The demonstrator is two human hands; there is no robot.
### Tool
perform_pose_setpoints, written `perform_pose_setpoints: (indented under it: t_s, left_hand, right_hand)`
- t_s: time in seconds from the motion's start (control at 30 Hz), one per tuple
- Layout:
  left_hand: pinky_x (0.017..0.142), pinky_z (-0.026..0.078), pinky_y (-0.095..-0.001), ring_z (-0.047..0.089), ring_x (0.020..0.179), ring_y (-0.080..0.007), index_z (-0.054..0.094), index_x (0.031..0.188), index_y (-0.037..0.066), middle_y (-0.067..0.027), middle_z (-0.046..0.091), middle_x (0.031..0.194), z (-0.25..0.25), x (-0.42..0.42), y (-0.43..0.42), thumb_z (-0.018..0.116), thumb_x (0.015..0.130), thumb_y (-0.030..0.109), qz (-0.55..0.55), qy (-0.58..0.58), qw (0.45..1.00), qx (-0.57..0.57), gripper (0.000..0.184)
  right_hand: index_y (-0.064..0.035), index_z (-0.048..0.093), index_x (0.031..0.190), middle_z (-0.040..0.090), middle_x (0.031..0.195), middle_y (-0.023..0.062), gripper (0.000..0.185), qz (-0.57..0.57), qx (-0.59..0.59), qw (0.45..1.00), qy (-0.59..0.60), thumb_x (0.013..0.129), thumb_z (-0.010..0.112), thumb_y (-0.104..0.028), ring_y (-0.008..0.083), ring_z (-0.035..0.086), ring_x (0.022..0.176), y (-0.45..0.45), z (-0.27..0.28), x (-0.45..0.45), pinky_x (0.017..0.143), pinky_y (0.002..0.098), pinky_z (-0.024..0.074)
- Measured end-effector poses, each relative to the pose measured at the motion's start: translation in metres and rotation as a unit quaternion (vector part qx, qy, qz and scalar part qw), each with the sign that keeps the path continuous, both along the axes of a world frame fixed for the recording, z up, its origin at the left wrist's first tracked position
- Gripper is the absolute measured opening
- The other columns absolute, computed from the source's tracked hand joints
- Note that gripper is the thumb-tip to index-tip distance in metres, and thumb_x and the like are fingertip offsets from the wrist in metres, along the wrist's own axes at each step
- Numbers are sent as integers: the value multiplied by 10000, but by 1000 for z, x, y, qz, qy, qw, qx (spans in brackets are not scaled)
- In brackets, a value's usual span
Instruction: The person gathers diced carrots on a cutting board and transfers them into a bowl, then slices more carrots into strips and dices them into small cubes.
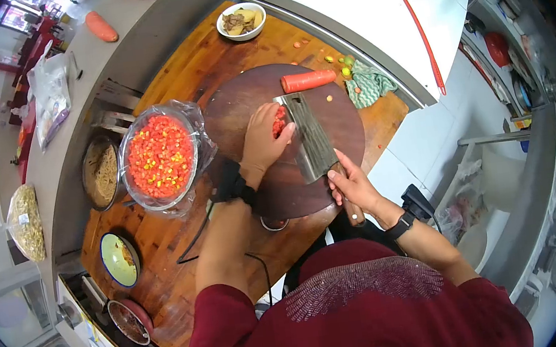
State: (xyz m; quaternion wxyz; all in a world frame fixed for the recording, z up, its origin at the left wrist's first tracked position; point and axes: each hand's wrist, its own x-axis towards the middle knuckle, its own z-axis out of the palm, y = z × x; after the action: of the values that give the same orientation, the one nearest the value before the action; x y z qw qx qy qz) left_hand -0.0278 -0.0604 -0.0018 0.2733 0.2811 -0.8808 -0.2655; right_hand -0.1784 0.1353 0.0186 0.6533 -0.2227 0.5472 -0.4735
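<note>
My right hand (353, 187) grips the wooden handle of a cleaver (313, 138), its broad blade lying over the round chopping board (242, 99). Beside the blade, my left hand (267, 137) is cupped around a small heap of diced carrot (279, 121), its fingers curled against the pieces and partly hiding them. A length of carrot (308, 80) with a cut end lies at the board's far edge. To the left stands a bowl of diced carrot (161, 156) with some yellow bits, with clear plastic around it.
A white bowl of food (241, 22) stands at the back, and a green-checked cloth (369, 83) lies right of the board. On the left are a pan of brown food (102, 173), a green bowl (120, 259) and a red bowl (131, 322). Carrots (101, 27) rest on the ledge.
</note>
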Motion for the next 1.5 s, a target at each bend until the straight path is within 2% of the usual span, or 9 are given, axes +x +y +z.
perform_pose_setpoints:
  t_s: [0.17,0.7,0.8,0.93,1.17,1.27,1.37,1.43,1.5]
  left_hand:
    - [902,438,-381,555,1031,-326,592,1076,-11,-157,578,1119,-9,-14,29,635,807,175,203,135,966,82,330]
    - [912,442,-312,571,1039,-233,598,1112,0,-130,583,1138,13,20,44,602,836,66,325,291,888,148,284]
    - [934,418,-391,535,1056,-337,584,1095,5,-169,565,1125,62,56,20,631,796,120,332,254,908,7,324]
    - [902,412,-432,509,1036,-360,589,1086,15,-174,556,1092,90,107,-13,609,811,159,352,142,914,-146,311]
    - [863,419,-452,538,932,-357,607,906,31,-158,568,1007,50,181,-50,554,845,119,402,116,901,-116,120]
    - [824,443,-410,530,910,-355,623,860,35,-146,542,1021,38,204,-60,567,836,89,402,68,883,-233,81]
    - [784,464,-389,548,885,-347,619,874,32,-151,561,983,60,207,-54,593,829,77,426,166,873,-168,69]
    - [730,484,-400,588,816,-351,633,897,55,-170,610,885,65,209,-54,569,881,222,446,167,876,-77,179]
    - [682,490,-434,610,747,-367,655,919,102,-177,640,793,88,200,-45,461,930,388,533,-110,839,-22,346]
  right_hand:
    - [-176,144,1468,481,740,20,634,23,9,1000,-3,946,499,-122,94,477,513,-6,1,22,455,235,435]
    - [-178,210,1449,479,726,21,583,90,-26,995,10,944,489,-100,100,473,494,-20,40,65,448,240,431]
    - [-171,239,1440,472,709,14,566,124,-74,989,-10,939,490,-92,92,469,492,-52,73,97,437,239,424]
    - [-139,263,1426,473,686,7,547,132,-98,986,-29,933,496,-100,88,468,487,-89,97,148,429,246,422]
    - [-137,253,1429,469,688,11,553,162,-112,980,1,932,493,-102,92,470,487,-100,92,163,424,251,420]
    - [-136,224,1445,489,709,29,581,140,-106,984,39,931,494,-105,95,469,483,-81,94,127,428,250,423]
    - [-132,184,1460,502,720,40,616,102,-100,984,109,930,495,-98,96,471,484,-54,99,83,431,250,427]
    - [-123,206,1449,495,710,39,589,67,-110,986,105,933,488,-90,101,473,483,-38,98,57,436,250,431]
    - [-122,215,1444,491,705,35,577,45,-132,985,100,936,487,-96,104,476,489,-26,99,33,444,251,436]
